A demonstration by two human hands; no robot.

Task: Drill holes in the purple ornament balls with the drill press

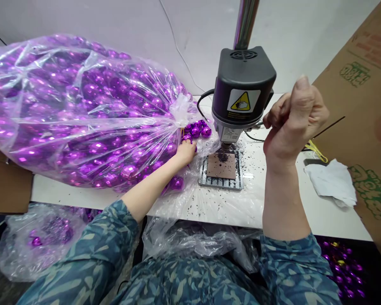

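Note:
My left hand (186, 152) is at the gathered mouth of a large clear plastic bag (180, 109), its fingers curled over a shiny purple ball, partly hidden. More faceted purple balls (205, 131) lie just beyond the fingertips. My right hand (295, 118) is raised in a closed fist, thumb up, at the right side of a black drill press (244, 80); whatever it grips is hidden by the fingers. Under the drill head, a brown square board (220, 166) lies on a slotted metal base (220, 183), with dark shavings (223, 157) heaped on the board.
A cardboard box (362, 106) stands at the right. White crumpled paper (332, 182) and a yellow loop (314, 148) lie beside it. Dark shavings scatter over the white table (254, 203). Clear plastic (200, 239) hangs at the front edge. More purple balls (344, 267) sit below right.

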